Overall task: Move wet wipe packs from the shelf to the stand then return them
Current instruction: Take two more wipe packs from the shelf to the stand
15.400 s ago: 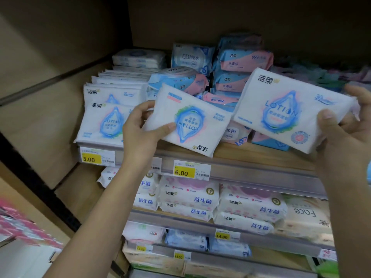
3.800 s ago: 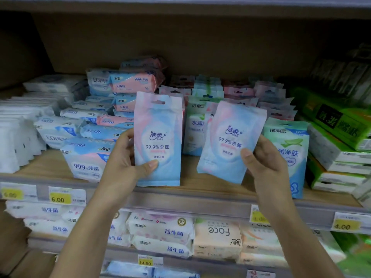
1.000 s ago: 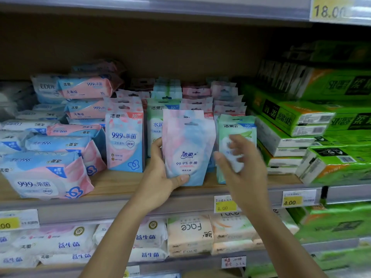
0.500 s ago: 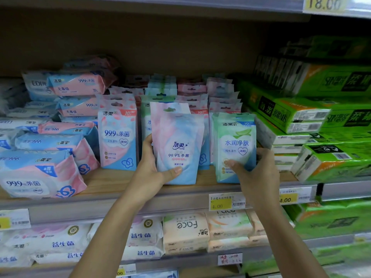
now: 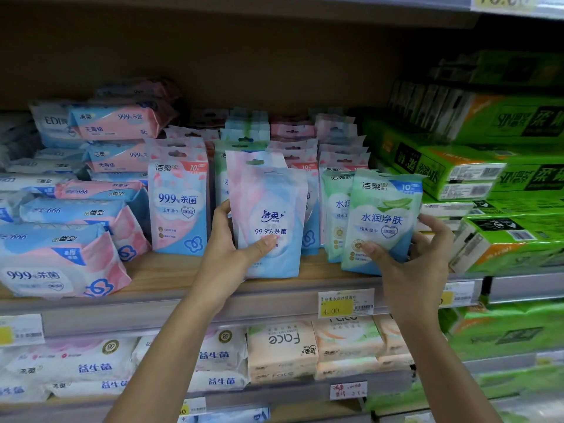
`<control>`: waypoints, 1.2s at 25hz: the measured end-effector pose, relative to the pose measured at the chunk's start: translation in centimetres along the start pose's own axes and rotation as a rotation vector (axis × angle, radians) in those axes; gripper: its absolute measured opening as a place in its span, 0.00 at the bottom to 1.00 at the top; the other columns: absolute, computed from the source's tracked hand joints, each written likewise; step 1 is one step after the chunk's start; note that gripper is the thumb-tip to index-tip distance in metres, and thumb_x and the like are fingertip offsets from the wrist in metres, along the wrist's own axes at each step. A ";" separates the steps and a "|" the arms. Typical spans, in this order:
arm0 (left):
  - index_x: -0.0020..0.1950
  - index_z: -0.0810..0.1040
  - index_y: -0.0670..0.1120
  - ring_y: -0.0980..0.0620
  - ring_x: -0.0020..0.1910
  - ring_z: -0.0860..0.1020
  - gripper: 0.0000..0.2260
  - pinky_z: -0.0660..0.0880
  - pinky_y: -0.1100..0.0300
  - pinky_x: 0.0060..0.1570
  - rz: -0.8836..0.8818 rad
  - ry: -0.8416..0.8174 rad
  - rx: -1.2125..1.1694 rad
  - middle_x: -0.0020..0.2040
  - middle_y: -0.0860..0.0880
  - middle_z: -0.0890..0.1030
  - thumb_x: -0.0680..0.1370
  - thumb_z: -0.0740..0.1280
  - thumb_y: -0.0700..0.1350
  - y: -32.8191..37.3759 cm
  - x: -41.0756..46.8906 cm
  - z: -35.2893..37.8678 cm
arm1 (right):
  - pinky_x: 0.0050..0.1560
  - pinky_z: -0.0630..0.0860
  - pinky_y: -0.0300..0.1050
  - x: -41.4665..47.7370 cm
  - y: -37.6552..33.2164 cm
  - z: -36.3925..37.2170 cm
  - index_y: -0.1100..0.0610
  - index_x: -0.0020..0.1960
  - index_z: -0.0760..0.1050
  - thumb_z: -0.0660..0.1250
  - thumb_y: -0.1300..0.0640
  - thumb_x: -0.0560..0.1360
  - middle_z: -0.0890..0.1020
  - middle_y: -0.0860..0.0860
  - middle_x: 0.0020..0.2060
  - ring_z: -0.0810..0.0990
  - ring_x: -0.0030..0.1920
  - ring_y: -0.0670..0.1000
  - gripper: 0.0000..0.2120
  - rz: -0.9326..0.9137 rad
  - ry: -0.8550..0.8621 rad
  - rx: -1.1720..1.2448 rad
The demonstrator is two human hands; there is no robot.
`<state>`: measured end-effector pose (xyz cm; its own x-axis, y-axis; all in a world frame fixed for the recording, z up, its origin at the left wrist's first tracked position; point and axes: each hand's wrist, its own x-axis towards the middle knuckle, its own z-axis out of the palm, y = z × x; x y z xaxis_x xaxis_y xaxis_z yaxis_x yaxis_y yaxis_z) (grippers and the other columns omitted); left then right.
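Wooden shop shelf (image 5: 177, 270) crowded with wipes: my left hand (image 5: 232, 254) grips a pink-and-blue plastic wet wipe pack (image 5: 268, 206) upright at the front edge, thumb across its face; my right hand (image 5: 421, 257) pinches a tilted green-and-blue plastic wet wipe pack (image 5: 384, 215) just beside it.

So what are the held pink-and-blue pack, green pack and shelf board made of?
Pink-and-blue pack: likely soft plastic film, matte, puffy and slightly wrinkled. Green pack: apparently the same film, crimped top seam, faint sheen. Shelf board: wood-grain look; solid or laminate unclear.
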<state>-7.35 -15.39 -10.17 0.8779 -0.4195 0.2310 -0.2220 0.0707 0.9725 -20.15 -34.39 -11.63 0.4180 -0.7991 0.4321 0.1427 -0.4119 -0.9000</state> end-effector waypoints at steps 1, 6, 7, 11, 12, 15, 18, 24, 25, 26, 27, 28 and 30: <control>0.66 0.63 0.52 0.65 0.52 0.77 0.32 0.74 0.56 0.59 -0.002 0.003 -0.004 0.57 0.59 0.77 0.68 0.75 0.40 0.0 0.0 0.0 | 0.38 0.78 0.33 0.1 0.1 -0.1 0.53 0.60 0.66 0.77 0.62 0.65 0.77 0.40 0.47 0.79 0.48 0.39 0.29 -0.002 -0.006 -0.017; 0.66 0.64 0.53 0.59 0.56 0.78 0.34 0.73 0.56 0.58 -0.025 0.009 -0.020 0.57 0.57 0.78 0.64 0.76 0.44 -0.2 0.1 -0.1 | 0.36 0.73 0.32 0.8 -0.1 -0.6 0.55 0.54 0.69 0.76 0.59 0.67 0.76 0.38 0.44 0.75 0.44 0.36 0.21 -0.001 -0.095 -0.125; 0.66 0.64 0.52 0.57 0.57 0.78 0.34 0.73 0.54 0.57 -0.033 0.010 -0.030 0.58 0.55 0.78 0.65 0.77 0.43 -0.2 0.1 -0.1 | 0.37 0.72 0.34 0.9 -0.2 -0.6 0.55 0.55 0.68 0.76 0.59 0.67 0.75 0.38 0.44 0.74 0.44 0.35 0.22 0.004 -0.122 -0.130; 0.67 0.65 0.49 0.54 0.57 0.78 0.33 0.74 0.54 0.58 -0.048 0.018 -0.117 0.58 0.52 0.79 0.65 0.73 0.41 -0.1 0.0 -0.4 | 0.39 0.74 0.34 1.6 -0.5 -0.7 0.55 0.56 0.62 0.75 0.59 0.68 0.75 0.38 0.46 0.75 0.44 0.35 0.24 0.069 -0.293 -0.124; 0.67 0.65 0.48 0.54 0.58 0.78 0.34 0.75 0.54 0.58 -0.050 0.020 -0.137 0.58 0.52 0.79 0.63 0.73 0.43 -0.1 0.0 -0.4 | 0.41 0.76 0.37 1.7 -0.5 -0.7 0.56 0.56 0.63 0.75 0.59 0.68 0.76 0.40 0.47 0.76 0.46 0.36 0.25 0.090 -0.312 -0.110; 0.67 0.66 0.46 0.52 0.57 0.79 0.34 0.76 0.54 0.56 -0.064 0.026 -0.185 0.58 0.50 0.80 0.62 0.72 0.42 0.0 0.0 -0.6 | 0.44 0.79 0.44 2.1 -0.2 -0.6 0.55 0.56 0.65 0.77 0.59 0.65 0.79 0.44 0.49 0.79 0.50 0.42 0.26 0.128 -0.273 -0.075; 0.65 0.68 0.45 0.52 0.55 0.80 0.32 0.79 0.59 0.50 -0.075 0.037 -0.225 0.56 0.50 0.81 0.63 0.72 0.40 0.1 -0.1 -0.8 | 0.42 0.81 0.41 2.0 -0.2 -0.4 0.57 0.56 0.66 0.77 0.61 0.65 0.80 0.46 0.48 0.81 0.48 0.42 0.26 0.165 -0.257 -0.010; 0.63 0.69 0.46 0.52 0.53 0.81 0.28 0.80 0.61 0.45 -0.100 0.051 -0.266 0.55 0.50 0.82 0.64 0.72 0.40 0.7 -0.4 -1.6 | 0.43 0.81 0.45 2.3 -0.3 -0.1 0.58 0.56 0.66 0.76 0.63 0.65 0.81 0.48 0.49 0.82 0.49 0.46 0.25 0.205 -0.320 0.069; 0.62 0.70 0.47 0.52 0.53 0.81 0.27 0.80 0.59 0.46 -0.103 0.055 -0.269 0.56 0.49 0.82 0.65 0.72 0.39 0.8 -0.4 -1.7 | 0.43 0.81 0.45 2.2 -0.3 -0.1 0.58 0.56 0.67 0.76 0.64 0.64 0.81 0.49 0.49 0.82 0.49 0.47 0.26 0.196 -0.310 0.073; 0.61 0.70 0.47 0.50 0.54 0.81 0.26 0.79 0.57 0.48 -0.106 0.055 -0.271 0.56 0.49 0.82 0.65 0.72 0.39 0.8 -0.5 -1.8 | 0.43 0.81 0.46 2.1 -0.3 -0.1 0.58 0.56 0.67 0.76 0.64 0.64 0.82 0.50 0.49 0.82 0.49 0.48 0.26 0.194 -0.303 0.089; 0.60 0.70 0.48 0.50 0.54 0.81 0.25 0.79 0.55 0.49 -0.111 0.051 -0.271 0.56 0.48 0.82 0.65 0.72 0.39 0.8 -0.7 -1.9 | 0.44 0.81 0.47 2.0 -0.3 -0.1 0.59 0.56 0.67 0.76 0.65 0.63 0.82 0.51 0.49 0.83 0.49 0.49 0.26 0.202 -0.301 0.121; 0.59 0.71 0.48 0.49 0.53 0.81 0.25 0.79 0.54 0.49 -0.116 0.047 -0.270 0.56 0.48 0.82 0.64 0.72 0.40 0.8 -0.8 -1.9 | 0.45 0.82 0.50 2.0 -0.2 -0.2 0.60 0.57 0.68 0.76 0.65 0.62 0.83 0.52 0.49 0.84 0.49 0.51 0.27 0.218 -0.312 0.161; 0.57 0.72 0.49 0.52 0.51 0.82 0.24 0.80 0.57 0.46 -0.120 0.038 -0.263 0.55 0.48 0.82 0.62 0.72 0.41 0.9 -1.0 -2.0 | 0.48 0.81 0.55 2.3 -0.1 -0.6 0.61 0.60 0.69 0.77 0.62 0.58 0.84 0.53 0.51 0.84 0.51 0.53 0.33 0.245 -0.380 0.222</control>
<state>-7.53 -13.08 -9.50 0.9075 -0.4054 0.1102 -0.0025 0.2571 0.9664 -19.74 -36.42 -10.50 0.7544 -0.6276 0.1922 0.1695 -0.0966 -0.9808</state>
